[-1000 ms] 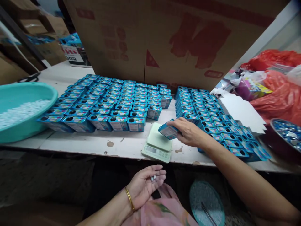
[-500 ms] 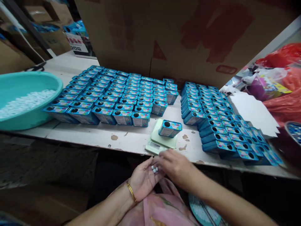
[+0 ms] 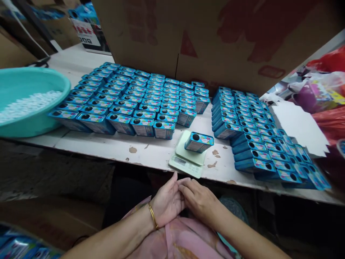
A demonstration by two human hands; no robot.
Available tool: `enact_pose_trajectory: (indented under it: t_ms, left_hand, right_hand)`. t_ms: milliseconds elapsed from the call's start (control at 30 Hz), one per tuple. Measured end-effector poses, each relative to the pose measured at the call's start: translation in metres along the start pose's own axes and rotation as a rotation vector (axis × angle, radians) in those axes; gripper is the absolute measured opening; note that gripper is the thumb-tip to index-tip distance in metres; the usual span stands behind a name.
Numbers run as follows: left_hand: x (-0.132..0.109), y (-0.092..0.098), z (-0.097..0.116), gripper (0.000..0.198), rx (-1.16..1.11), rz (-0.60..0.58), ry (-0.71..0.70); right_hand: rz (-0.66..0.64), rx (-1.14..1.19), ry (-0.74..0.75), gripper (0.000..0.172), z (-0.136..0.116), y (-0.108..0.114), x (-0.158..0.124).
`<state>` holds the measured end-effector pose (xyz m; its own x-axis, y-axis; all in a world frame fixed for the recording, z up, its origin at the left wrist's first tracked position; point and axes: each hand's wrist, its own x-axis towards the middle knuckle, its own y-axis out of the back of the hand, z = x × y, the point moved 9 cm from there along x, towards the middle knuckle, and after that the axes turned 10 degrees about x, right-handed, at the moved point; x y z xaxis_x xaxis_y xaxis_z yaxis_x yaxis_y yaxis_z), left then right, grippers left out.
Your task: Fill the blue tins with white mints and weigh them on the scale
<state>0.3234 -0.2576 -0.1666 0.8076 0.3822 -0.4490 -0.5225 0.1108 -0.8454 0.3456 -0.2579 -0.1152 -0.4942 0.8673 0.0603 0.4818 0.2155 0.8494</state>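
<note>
My left hand (image 3: 168, 202) is palm up in front of the table edge, its fingers spread a little, a gold bangle at the wrist. Over its fingertips lies my right hand (image 3: 198, 198), fingers bent and pressed together; what they hold, if anything, is hidden. No white pieces show in the left palm. Just beyond the hands, a pale green scale (image 3: 191, 160) carries one upright blue tin (image 3: 199, 142) with a dark round hole in its top.
Rows of blue tins (image 3: 121, 120) fill the table's left and centre, more tins (image 3: 253, 144) the right. A turquoise basin (image 3: 29, 124) of white pieces is at far left. A large cardboard box (image 3: 188, 39) stands behind. White card (image 3: 296, 126) and red bags (image 3: 331, 118) are at right.
The white pieces seen in my left palm no longer show. My right hand has settled lower against the left fingers, uncovering the scale's front. The view has shifted slightly.
</note>
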Motion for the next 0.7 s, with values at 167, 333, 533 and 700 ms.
enact_pose_trajectory:
  t_ms: [167, 333, 533, 700]
  left_hand:
    - [-0.003, 0.000, 0.003, 0.045, -0.047, -0.007, -0.030]
    - [-0.005, 0.006, 0.010, 0.051, -0.063, 0.016, -0.045]
    - [-0.006, 0.008, 0.020, 0.053, -0.018, 0.017, -0.047]
    - [-0.033, 0.015, 0.062, 0.044, 0.096, 0.102, -0.195]
  right_hand:
    - [0.016, 0.082, 0.037, 0.023, -0.002, -0.002, 0.002]
    - [0.202, 0.138, -0.002, 0.020, 0.015, 0.055, 0.011]
    - [0.351, -0.076, -0.092, 0.019, 0.045, 0.140, 0.052]
    - [0.235, -0.195, -0.090, 0.023, 0.058, 0.141, 0.080]
